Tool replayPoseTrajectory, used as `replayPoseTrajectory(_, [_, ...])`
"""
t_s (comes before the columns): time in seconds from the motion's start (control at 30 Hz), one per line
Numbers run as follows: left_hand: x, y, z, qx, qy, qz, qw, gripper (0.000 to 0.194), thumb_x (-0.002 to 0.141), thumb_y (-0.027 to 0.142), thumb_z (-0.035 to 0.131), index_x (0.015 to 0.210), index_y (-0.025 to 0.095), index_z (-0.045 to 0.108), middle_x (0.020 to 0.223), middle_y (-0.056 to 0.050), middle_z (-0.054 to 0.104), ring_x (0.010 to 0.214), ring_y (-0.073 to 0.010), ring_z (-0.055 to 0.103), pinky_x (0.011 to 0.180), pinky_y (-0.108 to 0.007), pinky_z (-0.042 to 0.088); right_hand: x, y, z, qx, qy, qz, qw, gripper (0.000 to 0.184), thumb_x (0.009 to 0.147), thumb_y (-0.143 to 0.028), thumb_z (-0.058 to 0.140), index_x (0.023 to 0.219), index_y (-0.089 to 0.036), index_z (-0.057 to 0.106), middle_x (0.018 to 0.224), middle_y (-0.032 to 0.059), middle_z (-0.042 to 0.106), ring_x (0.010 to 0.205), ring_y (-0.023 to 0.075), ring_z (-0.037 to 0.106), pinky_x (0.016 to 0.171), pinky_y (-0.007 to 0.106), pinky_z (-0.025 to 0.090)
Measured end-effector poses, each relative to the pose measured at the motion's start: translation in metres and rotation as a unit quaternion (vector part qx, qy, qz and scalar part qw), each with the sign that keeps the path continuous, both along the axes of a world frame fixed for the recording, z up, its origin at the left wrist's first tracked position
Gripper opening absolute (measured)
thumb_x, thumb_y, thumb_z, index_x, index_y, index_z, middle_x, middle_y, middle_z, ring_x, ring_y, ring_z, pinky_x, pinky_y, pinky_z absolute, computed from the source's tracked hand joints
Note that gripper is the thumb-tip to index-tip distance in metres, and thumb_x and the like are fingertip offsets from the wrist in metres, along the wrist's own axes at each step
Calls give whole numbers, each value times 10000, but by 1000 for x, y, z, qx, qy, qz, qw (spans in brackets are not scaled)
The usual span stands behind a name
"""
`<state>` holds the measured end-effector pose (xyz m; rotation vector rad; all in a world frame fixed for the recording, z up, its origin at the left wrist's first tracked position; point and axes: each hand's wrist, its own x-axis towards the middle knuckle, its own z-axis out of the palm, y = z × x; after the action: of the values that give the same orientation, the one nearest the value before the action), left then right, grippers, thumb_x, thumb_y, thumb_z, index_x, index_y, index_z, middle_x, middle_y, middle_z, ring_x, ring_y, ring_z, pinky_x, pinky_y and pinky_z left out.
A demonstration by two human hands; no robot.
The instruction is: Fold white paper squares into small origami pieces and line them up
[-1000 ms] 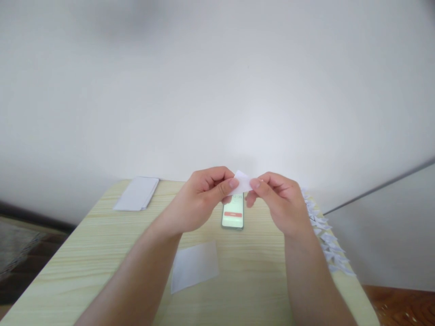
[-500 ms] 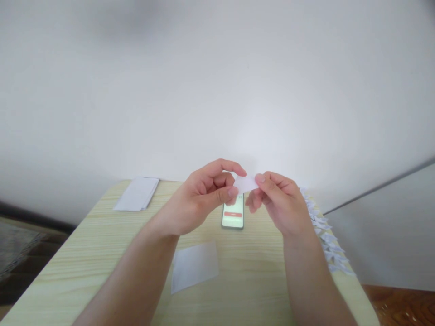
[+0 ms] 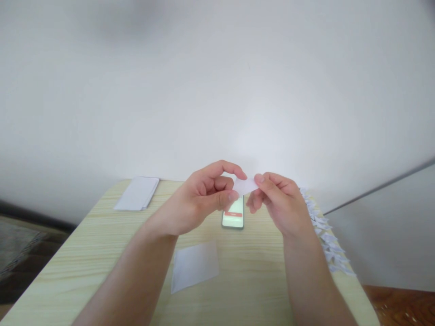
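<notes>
Between my two hands, above the table, is a small folded piece of white paper (image 3: 245, 185). My right hand (image 3: 280, 199) pinches its right end between thumb and fingers. On the left side, the index fingertip and thumb of my left hand (image 3: 207, 197) close on the paper's upper and lower edges. Below the hands a phone (image 3: 233, 220) lies face up with its screen lit, its upper part hidden by the fingers and paper. A flat sheet of white paper (image 3: 196, 266) rests on the table near my left forearm.
A stack of white paper (image 3: 137, 194) lies at the table's far left corner. Along the right edge of the wooden table (image 3: 251, 280) runs a row of several small folded white paper pieces (image 3: 328, 237). A white wall (image 3: 217, 90) stands right behind the table.
Hardly anything differs. My left index finger and thumb have shifted very slightly on the paper, and both hands stay in place above the phone.
</notes>
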<state>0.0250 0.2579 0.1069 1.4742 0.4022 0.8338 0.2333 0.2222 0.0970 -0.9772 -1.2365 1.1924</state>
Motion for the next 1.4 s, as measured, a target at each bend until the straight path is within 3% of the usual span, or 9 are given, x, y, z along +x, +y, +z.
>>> replayPoseTrajectory(0.27, [-1, 1, -1, 7, 13, 26, 1000, 216, 1003, 285, 628, 1211, 229, 615, 696, 29, 560, 666, -111, 525, 651, -236, 436, 1, -1, 3, -5, 18, 35, 999, 464, 1008, -475, 605, 643, -194, 659, 560, 13, 657, 556, 172, 646, 621, 319, 505])
replayPoseTrajectory(0.4, [3, 5, -4, 12, 24, 90, 996, 241, 984, 323, 658, 1206, 228, 643, 710, 25, 569, 664, -111, 517, 640, -234, 448, 0, -3, 5, 16, -20, 35, 999, 455, 1003, -484, 615, 646, -203, 647, 563, 3, 644, 575, 170, 638, 639, 319, 497])
replayPoseTrajectory(0.53, [8, 9, -8, 1, 15, 137, 990, 184, 949, 344, 701, 1053, 193, 715, 720, 14, 573, 643, -104, 504, 593, -230, 424, -3, -6, 6, 39, -102, 12, 994, 471, 1015, -489, 598, 638, -208, 627, 594, 7, 672, 613, 167, 641, 700, 330, 493])
replayPoseTrajectory(0.73, [9, 10, -9, -29, -13, 129, 991, 118, 901, 277, 750, 950, 174, 721, 771, -5, 630, 669, -102, 535, 612, -233, 432, -3, -7, 7, 49, -134, -3, 990, 487, 1021, -503, 581, 637, -208, 631, 631, 23, 701, 671, 173, 650, 743, 342, 504])
replayPoseTrajectory(0.93, [11, 8, -6, -83, -52, 162, 982, 126, 872, 271, 774, 909, 178, 697, 757, 9, 594, 640, -94, 530, 552, -225, 391, -7, -8, 2, 56, -47, 43, 996, 224, 870, -401, 814, 902, -222, 683, 780, 8, 734, 705, 169, 664, 656, 314, 523])
replayPoseTrajectory(1.03, [11, 7, -5, -102, -57, 165, 979, 132, 863, 269, 777, 896, 178, 686, 730, 11, 584, 626, -102, 541, 539, -233, 388, -9, -8, 0, 69, -53, 29, 996, 191, 880, -355, 808, 888, -216, 676, 776, 7, 728, 703, 159, 670, 662, 310, 528])
replayPoseTrajectory(1.4, [11, 5, -7, -72, -59, 137, 986, 110, 895, 265, 751, 933, 174, 703, 792, -16, 658, 688, -123, 607, 608, -241, 493, -8, -6, 2, 70, -59, -1, 996, 134, 883, -267, 787, 933, -219, 674, 801, 3, 728, 722, 166, 696, 685, 316, 558])
